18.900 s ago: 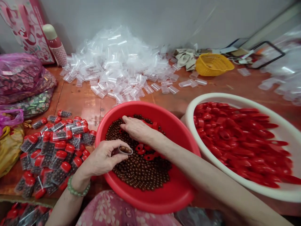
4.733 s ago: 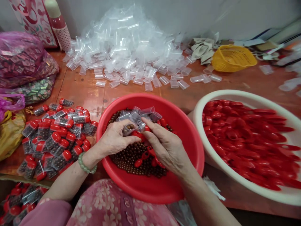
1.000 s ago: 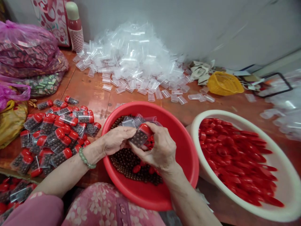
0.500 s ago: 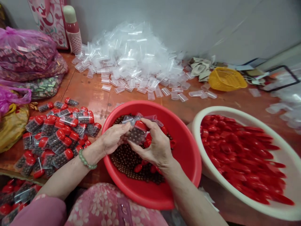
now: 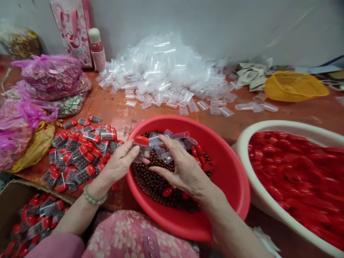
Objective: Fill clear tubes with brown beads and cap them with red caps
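Observation:
My left hand grips a clear container with a red cap over the left rim of the red basin. Its lower part is blurred. To the right, my right hand hangs above the basin with thumb and fingers apart and nothing between them. Inside the basin lie brown beads, clear plastic sleeves and several red pieces. A pile of capped, bead-filled containers covers the table left of my left hand.
Clear sleeves are heaped by the wall. At right stand a cream tub of red pieces and a yellow basket. Pink bags, a bottle and a cardboard box of containers are at left.
My right hand has let go of the capped container, and my left hand has drawn it leftward. The view has shifted left, showing more of the box.

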Tool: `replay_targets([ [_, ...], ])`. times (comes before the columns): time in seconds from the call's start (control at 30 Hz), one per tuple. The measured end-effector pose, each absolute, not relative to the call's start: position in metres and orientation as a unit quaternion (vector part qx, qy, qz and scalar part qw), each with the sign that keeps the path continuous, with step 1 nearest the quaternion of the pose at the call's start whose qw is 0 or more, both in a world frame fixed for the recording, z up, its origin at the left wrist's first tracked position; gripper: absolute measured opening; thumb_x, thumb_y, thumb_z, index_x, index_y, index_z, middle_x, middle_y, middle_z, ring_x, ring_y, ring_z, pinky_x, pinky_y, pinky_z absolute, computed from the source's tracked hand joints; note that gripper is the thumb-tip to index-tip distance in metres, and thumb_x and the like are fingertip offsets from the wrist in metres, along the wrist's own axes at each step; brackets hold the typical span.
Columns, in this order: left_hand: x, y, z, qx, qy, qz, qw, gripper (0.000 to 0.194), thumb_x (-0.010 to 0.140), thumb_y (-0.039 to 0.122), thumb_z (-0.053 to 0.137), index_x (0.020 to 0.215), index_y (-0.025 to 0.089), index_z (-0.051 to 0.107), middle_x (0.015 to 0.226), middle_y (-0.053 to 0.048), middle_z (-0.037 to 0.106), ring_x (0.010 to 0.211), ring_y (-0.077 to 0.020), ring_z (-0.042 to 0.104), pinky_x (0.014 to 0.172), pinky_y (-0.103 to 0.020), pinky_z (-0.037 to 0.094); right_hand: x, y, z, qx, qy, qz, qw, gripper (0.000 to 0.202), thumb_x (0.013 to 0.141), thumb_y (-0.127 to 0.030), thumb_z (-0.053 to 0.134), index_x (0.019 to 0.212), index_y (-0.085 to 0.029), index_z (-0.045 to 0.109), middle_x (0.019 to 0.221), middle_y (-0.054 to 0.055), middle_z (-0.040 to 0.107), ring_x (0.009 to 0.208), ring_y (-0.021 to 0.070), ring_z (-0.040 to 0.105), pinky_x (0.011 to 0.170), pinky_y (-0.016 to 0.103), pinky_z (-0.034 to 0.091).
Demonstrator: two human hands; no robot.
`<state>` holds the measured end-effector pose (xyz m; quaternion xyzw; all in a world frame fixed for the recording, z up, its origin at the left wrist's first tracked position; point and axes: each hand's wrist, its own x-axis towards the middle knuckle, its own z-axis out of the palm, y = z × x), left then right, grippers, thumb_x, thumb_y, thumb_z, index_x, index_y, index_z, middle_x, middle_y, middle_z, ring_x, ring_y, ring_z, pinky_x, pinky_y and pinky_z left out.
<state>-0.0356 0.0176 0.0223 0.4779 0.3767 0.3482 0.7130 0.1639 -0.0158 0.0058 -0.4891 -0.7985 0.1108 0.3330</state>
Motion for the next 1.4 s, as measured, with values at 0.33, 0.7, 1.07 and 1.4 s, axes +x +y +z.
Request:
replay_targets([
  [0.33,-0.178,0.049,0.009,0.655,0.709,0.25,-0.068,0.032,0.09,0.024,0.045,0.113,0.007,0.06,0.116,-0.022,0.062,0.116,-0.0337,0.054,0.102,-0.05,0.04,0.23,-0.016,-0.006,-0.595,-0.779,0.121,0.157,0.03,0.087,-0.036,0.059,0.109,-0.016,0.065,0.093,0.011,0.07,0.082,0.0286,0.068,0.074,0.043,0.054],
  [0.7,-0.123,0.056,0.008,0.749,0.577,0.318,-0.073,0.038,0.09,0.025,0.053,0.125,0.01,0.055,0.142,-0.021,0.045,0.142,-0.0351,0.029,0.116,-0.057,0.028,0.167,0.015,0.01,-0.541,-0.835,0.085,-0.059,0.019,0.094,-0.021,0.047,0.098,-0.013,0.064,0.096,0.013,0.065,0.09,0.0241,0.063,0.08,0.034,0.045],
  [1.07,-0.042,0.008,-0.005,0.83,0.406,0.35,0.154,0.033,0.091,0.006,0.044,0.121,0.011,0.056,0.123,-0.016,0.063,0.124,-0.0233,0.054,0.106,-0.045,0.047,0.142,0.055,-0.01,-0.384,-0.917,0.031,-0.109,0.021,0.093,-0.013,0.046,0.103,-0.014,0.064,0.099,0.012,0.063,0.087,0.0235,0.058,0.07,0.034,0.041],
  [1.4,-0.037,0.002,-0.02,0.823,0.383,0.364,0.211,0.035,0.089,0.004,0.044,0.122,0.009,0.055,0.122,-0.017,0.064,0.131,-0.0267,0.047,0.107,-0.052,0.044,0.127,0.013,-0.032,-0.236,-0.964,-0.031,-0.121,0.032,0.09,-0.006,0.039,0.094,-0.01,0.071,0.097,0.015,0.067,0.095,0.0267,0.055,0.078,0.039,0.044],
])
